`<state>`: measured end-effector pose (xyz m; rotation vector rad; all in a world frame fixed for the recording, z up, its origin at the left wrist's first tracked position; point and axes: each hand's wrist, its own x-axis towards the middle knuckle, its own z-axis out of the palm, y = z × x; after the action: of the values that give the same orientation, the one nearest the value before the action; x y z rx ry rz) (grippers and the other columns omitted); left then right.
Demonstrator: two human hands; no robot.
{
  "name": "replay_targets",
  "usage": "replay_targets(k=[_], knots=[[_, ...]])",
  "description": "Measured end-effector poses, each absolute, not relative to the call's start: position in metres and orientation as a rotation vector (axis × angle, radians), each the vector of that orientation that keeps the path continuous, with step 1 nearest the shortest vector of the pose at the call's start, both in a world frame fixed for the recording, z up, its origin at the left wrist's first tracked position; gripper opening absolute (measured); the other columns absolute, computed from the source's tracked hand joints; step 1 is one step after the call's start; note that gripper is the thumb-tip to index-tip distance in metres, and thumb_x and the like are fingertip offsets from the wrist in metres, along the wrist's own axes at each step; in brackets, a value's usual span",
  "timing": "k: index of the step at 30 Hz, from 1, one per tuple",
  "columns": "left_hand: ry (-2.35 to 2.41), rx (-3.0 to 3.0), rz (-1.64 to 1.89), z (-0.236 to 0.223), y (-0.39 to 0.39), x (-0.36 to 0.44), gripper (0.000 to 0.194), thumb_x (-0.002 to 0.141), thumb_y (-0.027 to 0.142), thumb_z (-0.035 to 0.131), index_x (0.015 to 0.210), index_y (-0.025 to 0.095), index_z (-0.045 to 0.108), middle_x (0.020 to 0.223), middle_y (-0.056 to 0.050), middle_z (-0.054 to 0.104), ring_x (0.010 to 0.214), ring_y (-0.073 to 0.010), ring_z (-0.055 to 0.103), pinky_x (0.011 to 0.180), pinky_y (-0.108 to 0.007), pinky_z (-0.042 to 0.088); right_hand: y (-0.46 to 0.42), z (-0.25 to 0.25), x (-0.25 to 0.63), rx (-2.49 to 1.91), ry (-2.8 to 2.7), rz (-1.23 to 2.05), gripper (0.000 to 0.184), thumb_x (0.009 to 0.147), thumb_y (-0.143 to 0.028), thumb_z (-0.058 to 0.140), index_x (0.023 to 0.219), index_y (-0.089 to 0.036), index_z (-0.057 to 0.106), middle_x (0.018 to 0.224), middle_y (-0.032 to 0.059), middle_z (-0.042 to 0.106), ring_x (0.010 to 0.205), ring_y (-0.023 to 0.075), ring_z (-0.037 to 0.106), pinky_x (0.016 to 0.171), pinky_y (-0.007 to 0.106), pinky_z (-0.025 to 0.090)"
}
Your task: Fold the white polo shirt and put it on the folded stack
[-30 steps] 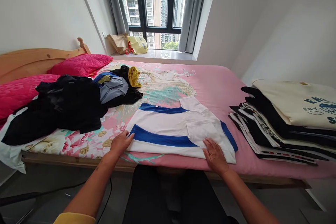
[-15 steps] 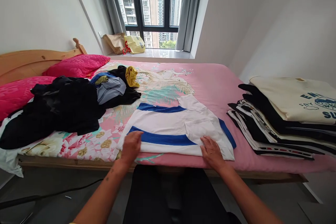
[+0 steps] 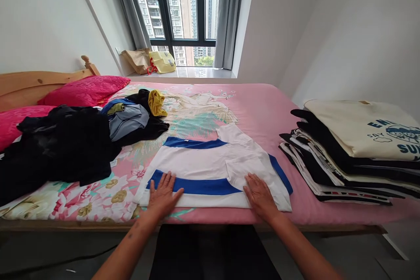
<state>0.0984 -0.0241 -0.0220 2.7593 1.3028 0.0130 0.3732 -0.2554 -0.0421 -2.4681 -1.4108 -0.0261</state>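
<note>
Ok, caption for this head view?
Both hands flat on a white and blue shirt, folded stack to the right.

Both hands point(image 3: 213, 194) palms down, fingers spread, forearms reaching forward

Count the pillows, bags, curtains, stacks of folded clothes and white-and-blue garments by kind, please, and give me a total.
Pillows: 2 (near pillow, far pillow)
Bags: 2 (brown bag, yellow bag)
Curtains: 2 (left curtain, right curtain)
Stack of folded clothes: 1
White-and-blue garment: 1
Total: 8
</note>
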Motion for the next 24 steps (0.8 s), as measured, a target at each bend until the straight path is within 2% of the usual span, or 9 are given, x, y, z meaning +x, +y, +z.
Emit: replay_targets(k=[2,5,8,10,12,17,21,24], knots=[[1.364,2.743,0.000,-0.016,-0.010,0.097,0.063,0.089,0.051,0.032,0.143,0.018,0.034,0.152,-0.009,0.024,0.142,-0.0283,0.016,0.110,-0.062,0.002,-0.243,-0.032,0.372,-2.437,-1.462,-0.006,0.048,0.095,-0.037,0.029,0.134,-0.015,0.047,0.145,0.0088,0.039,0.137,0.0223,0.029,0.112,0.045,0.021],[1.153,2.779,-0.015,-0.015,0.000,0.117,0.058,0.091,0.048,0.029,0.142,0.023,0.035,0.153,-0.006,0.023,0.142,-0.0246,0.016,0.112,-0.057,0.004,-0.214,-0.024,0.371,-2.439,-1.549,0.098,0.049,0.095,-0.036,0.027,0.137,-0.017,0.044,0.147,0.0068,0.036,0.138,0.0209,0.026,0.114,0.046,0.016],[1.018,2.771,-0.044,-0.023,0.018,0.138,0.058,0.090,0.052,0.031,0.142,0.027,0.036,0.153,-0.005,0.025,0.142,-0.0252,0.017,0.111,-0.058,0.000,-0.192,-0.028,0.387,-2.534,-1.533,0.207,0.052,0.095,-0.037,0.026,0.140,-0.016,0.039,0.149,0.0064,0.031,0.139,0.0197,0.024,0.114,0.043,0.014],[1.130,2.721,-0.003,-0.028,0.042,0.145,0.058,0.088,0.051,0.037,0.140,0.026,0.039,0.152,-0.008,0.028,0.141,-0.0270,0.019,0.111,-0.059,0.001,-0.185,-0.033,0.404,-2.581,-1.515,0.225,0.053,0.094,-0.038,0.027,0.141,-0.015,0.037,0.150,0.0060,0.029,0.139,0.0190,0.023,0.115,0.041,0.015],[1.308,2.648,0.081,-0.030,0.072,0.148,0.053,0.088,0.044,0.041,0.136,0.023,0.044,0.150,-0.011,0.032,0.139,-0.0283,0.023,0.111,-0.059,0.007,-0.181,-0.037,0.418,-2.603,-1.511,0.220,0.054,0.094,-0.040,0.027,0.141,-0.016,0.037,0.150,0.0050,0.030,0.139,0.0187,0.023,0.114,0.041,0.015],[1.445,2.565,0.235,-0.024,0.152,0.161,0.047,0.090,0.025,0.035,0.136,0.019,0.045,0.146,-0.014,0.037,0.135,-0.0274,0.033,0.108,-0.047,0.029,-0.173,-0.052,0.423,-2.608,-1.461,-0.026,0.052,0.092,-0.038,0.028,0.138,-0.018,0.041,0.146,0.0041,0.037,0.137,0.0192,0.028,0.113,0.043,0.017],[1.347,2.564,0.270,-0.021,0.198,0.184,0.049,0.085,0.017,0.041,0.133,0.026,0.049,0.145,-0.009,0.039,0.133,-0.0249,0.036,0.106,-0.041,0.032,-0.172,-0.067,0.419,-2.532,-1.464,-0.246,0.050,0.092,-0.037,0.030,0.135,-0.018,0.045,0.143,0.0044,0.042,0.135,0.0193,0.032,0.112,0.043,0.018],[1.238,2.561,0.268,-0.021,0.223,0.200,0.040,0.077,0.019,0.053,0.115,0.027,0.064,0.137,-0.007,0.049,0.128,-0.0268,0.041,0.105,-0.039,0.032,-0.175,-0.070,0.423,-2.492,-1.482,-0.309,0.049,0.091,-0.038,0.032,0.134,-0.018,0.046,0.140,0.0050,0.046,0.133,0.0202,0.036,0.110,0.043,0.022]])
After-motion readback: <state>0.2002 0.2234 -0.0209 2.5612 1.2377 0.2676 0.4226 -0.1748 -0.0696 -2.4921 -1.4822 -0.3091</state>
